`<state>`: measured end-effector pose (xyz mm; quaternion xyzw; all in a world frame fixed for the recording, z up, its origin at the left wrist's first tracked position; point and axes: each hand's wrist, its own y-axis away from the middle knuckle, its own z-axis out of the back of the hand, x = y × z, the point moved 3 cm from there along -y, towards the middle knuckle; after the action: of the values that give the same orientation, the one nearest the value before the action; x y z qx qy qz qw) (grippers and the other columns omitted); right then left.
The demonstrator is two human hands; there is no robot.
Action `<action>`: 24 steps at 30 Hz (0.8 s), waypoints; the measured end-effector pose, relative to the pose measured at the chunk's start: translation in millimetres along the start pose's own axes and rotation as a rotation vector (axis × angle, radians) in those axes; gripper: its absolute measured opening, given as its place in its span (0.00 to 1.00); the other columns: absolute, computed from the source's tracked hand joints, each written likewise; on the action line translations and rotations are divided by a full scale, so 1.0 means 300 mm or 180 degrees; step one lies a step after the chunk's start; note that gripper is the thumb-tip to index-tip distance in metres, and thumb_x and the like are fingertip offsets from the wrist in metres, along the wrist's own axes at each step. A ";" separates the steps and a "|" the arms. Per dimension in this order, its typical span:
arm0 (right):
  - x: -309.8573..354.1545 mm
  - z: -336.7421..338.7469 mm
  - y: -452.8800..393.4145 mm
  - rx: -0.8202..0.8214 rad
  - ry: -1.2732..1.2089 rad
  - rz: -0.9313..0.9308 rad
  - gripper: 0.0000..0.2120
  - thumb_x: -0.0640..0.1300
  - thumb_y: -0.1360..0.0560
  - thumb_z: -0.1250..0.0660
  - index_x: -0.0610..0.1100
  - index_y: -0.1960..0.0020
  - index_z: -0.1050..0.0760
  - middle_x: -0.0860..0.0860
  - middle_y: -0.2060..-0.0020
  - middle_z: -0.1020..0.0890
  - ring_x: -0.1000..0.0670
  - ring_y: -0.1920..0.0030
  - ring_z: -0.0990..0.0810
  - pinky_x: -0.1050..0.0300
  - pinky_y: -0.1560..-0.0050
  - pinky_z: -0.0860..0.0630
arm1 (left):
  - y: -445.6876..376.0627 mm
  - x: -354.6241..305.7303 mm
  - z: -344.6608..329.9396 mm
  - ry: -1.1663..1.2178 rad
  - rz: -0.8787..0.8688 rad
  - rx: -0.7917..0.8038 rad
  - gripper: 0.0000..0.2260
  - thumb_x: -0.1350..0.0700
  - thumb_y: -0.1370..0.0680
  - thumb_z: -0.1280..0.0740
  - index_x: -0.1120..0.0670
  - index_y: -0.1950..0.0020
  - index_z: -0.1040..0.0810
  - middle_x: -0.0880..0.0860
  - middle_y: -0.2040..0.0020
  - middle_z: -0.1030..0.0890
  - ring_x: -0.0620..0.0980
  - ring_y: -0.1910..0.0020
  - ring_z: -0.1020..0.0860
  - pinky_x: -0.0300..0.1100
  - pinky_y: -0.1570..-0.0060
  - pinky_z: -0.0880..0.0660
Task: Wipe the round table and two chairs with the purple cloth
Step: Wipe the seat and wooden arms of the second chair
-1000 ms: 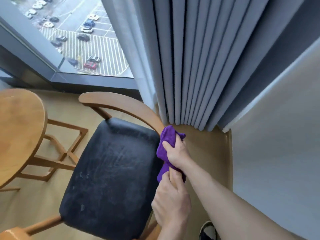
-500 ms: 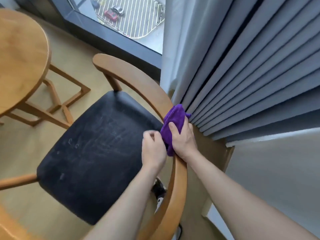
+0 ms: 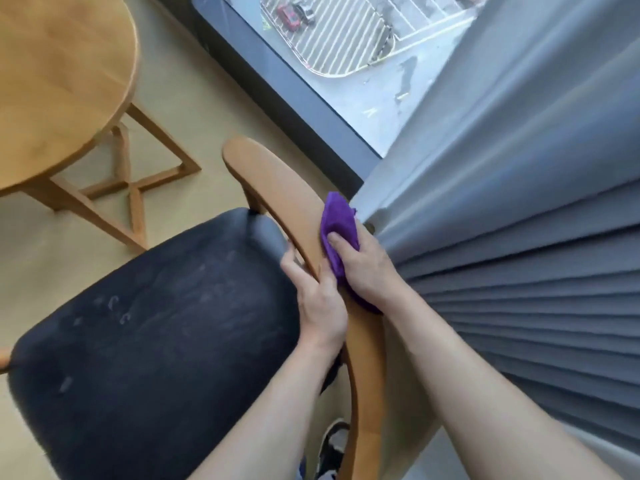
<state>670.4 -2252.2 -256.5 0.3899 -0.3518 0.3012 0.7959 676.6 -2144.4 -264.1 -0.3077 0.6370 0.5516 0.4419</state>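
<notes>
We see left hand [image 3: 320,299] has moved onto chair [image 3: 284,188] rail, gripping it | cloth [image 3: 337,233] clutched under right hand [image 3: 367,268], just beside left

Left hand [image 3: 320,299] and right hand [image 3: 367,268] side by side, fingers curled.

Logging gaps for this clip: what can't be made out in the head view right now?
- Second chair: not in view.
- Round table: cut off by the left and top edges.
- Purple cloth: lower part hidden under the right hand.
- Chair backrest: underside hidden; left hand covers its inner edge.
</notes>
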 end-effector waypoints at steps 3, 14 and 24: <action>0.118 -0.038 -0.162 0.0341 0.0225 0.0205 0.07 0.54 0.19 0.36 0.57 0.41 0.26 0.56 0.47 0.18 0.56 0.47 0.21 0.60 0.46 0.32 | 0.023 0.016 -0.007 -0.0010 0.0142 -0.0017 0.23 0.51 0.14 0.40 0.42 0.21 0.43 0.48 0.27 0.27 0.47 0.31 0.26 0.52 0.30 0.29; 0.340 -0.182 -0.437 0.0738 0.0893 0.0691 0.14 0.61 0.19 0.41 0.54 0.41 0.27 0.52 0.46 0.19 0.46 0.45 0.22 0.45 0.40 0.26 | 0.071 -0.022 -0.031 -0.1112 -0.0021 -0.0306 0.25 0.31 0.22 0.56 0.23 0.26 0.59 0.17 0.31 0.45 0.37 0.30 0.30 0.40 0.36 0.32; 0.123 -0.056 -0.195 0.0387 0.0352 0.0463 0.30 0.63 0.30 0.32 0.52 0.31 0.29 0.50 0.39 0.23 0.52 0.41 0.23 0.51 0.35 0.25 | 0.096 -0.018 -0.036 -0.1725 0.0061 -0.0488 0.29 0.37 0.20 0.54 0.37 0.19 0.55 0.46 0.21 0.33 0.49 0.27 0.29 0.46 0.33 0.31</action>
<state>741.0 -2260.8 -258.7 0.3937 -0.3158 0.4001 0.7650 651.3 -2149.6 -246.8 -0.1754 0.4548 0.6646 0.5663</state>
